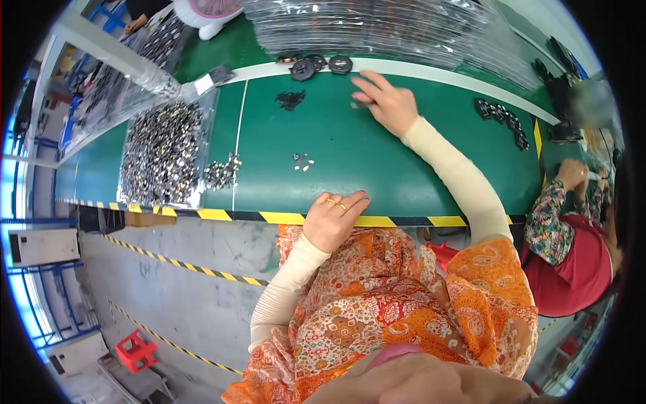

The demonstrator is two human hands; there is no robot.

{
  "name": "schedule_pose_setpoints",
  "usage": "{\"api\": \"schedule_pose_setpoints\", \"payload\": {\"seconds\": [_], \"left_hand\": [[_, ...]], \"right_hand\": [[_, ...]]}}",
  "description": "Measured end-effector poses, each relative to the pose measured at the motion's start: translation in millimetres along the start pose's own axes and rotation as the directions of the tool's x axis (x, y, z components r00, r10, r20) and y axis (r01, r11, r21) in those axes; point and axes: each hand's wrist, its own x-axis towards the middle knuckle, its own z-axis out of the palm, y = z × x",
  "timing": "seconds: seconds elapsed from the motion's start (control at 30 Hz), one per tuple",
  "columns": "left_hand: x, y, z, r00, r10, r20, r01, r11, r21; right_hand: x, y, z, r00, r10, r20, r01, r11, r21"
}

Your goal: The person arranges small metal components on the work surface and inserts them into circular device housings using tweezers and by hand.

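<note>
My right hand (393,104) is over the far part of the green work surface (404,168), with its fingers stretched to the left and apart. By its lower fingertips is a small greyish blur that I cannot make out. Just beyond it, a round black part (340,64) sits on the white strip, next to another round black part (303,69). At the near edge rests my left hand (330,222), its fingers curled down and a ring showing. Whatever is under those fingers is hidden. Between the hands and the left side lie a few small black and white pieces (301,161).
A clear tray (210,128) heaped with small metallic parts stands at left, a loose pile (222,172) beside it. Small black pieces (290,100) lie farther back. Black parts (503,121) form a row at right. Stacked plastic trays (377,30) line the back. A co-worker (572,249) sits at right.
</note>
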Motion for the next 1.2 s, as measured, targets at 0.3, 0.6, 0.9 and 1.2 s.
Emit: {"api": "schedule_pose_setpoints", "payload": {"seconds": [0.3, 0.6, 0.9, 1.2], "left_hand": [[0.8, 3.0, 2.7, 1.000, -0.012, -0.018, 0.012, 1.000, 0.019], [70.6, -49.1, -41.1, 0.982, -0.139, -0.124, 0.145, 0.989, 0.035], [170.3, -176.5, -10.1, 0.868, -0.491, 0.068, 0.419, 0.799, 0.431], [168.6, -209.8, -11.9, 0.913, -0.390, 0.120, 0.312, 0.857, 0.411]], "right_hand": [[31.4, 34.1, 44.1, 0.981, -0.189, -0.032, 0.185, 0.978, -0.096], [-15.5, 48.8, -17.6, 0.992, 0.045, -0.114, -0.043, 0.999, 0.020], [74.5, 12.9, 49.5, 0.991, -0.084, 0.106, 0.061, 0.976, 0.208], [122.0, 8.7, 87.2, 0.963, -0.178, 0.205, 0.102, 0.937, 0.334]]}}
